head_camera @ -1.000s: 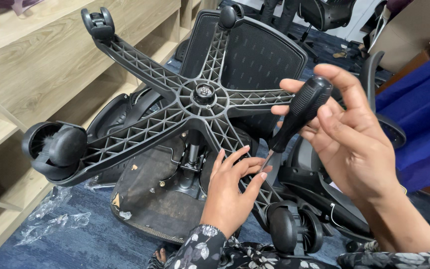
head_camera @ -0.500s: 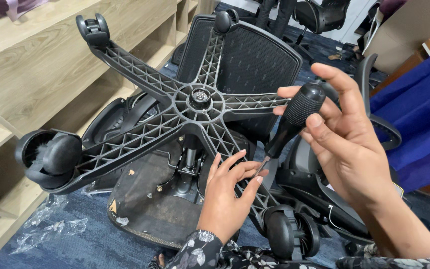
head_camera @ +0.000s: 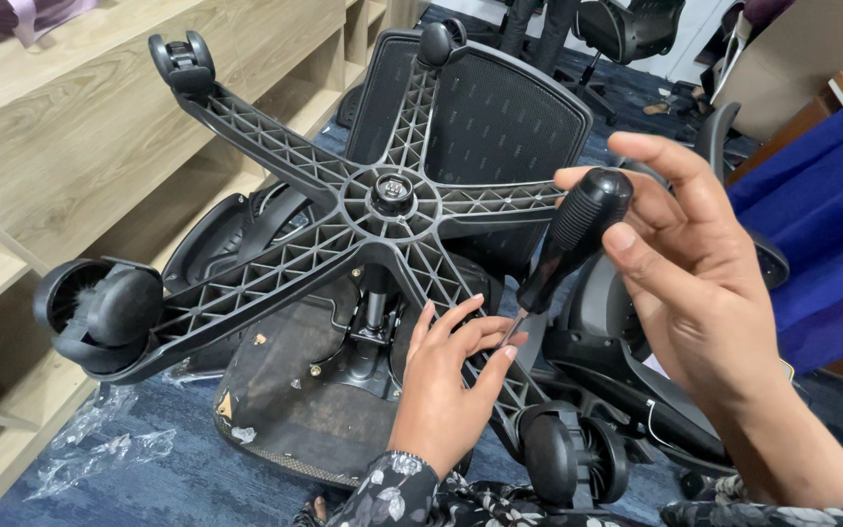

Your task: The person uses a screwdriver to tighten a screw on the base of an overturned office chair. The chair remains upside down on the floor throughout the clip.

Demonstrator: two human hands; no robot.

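A black office chair lies upside down with its star base (head_camera: 314,259) facing me, castors at the leg ends. My right hand (head_camera: 704,293) grips the black handle of a screwdriver (head_camera: 573,239), which slants down toward the underside of the seat (head_camera: 295,410). My left hand (head_camera: 446,385) rests with fingers spread on one base leg, its fingertips touching the screwdriver's thin shaft near the tip. The tip itself is hidden behind the leg and my fingers.
Light wooden shelving (head_camera: 70,127) runs along the left. Crumpled clear plastic (head_camera: 100,444) lies on the blue carpet at lower left. A blue cloth-covered surface (head_camera: 831,215) stands at right. Another office chair (head_camera: 626,29) is at the back.
My right hand and the screwdriver have shifted slightly up and right, and the handle has turned a little in my fingers. The left hand stays on the base leg.
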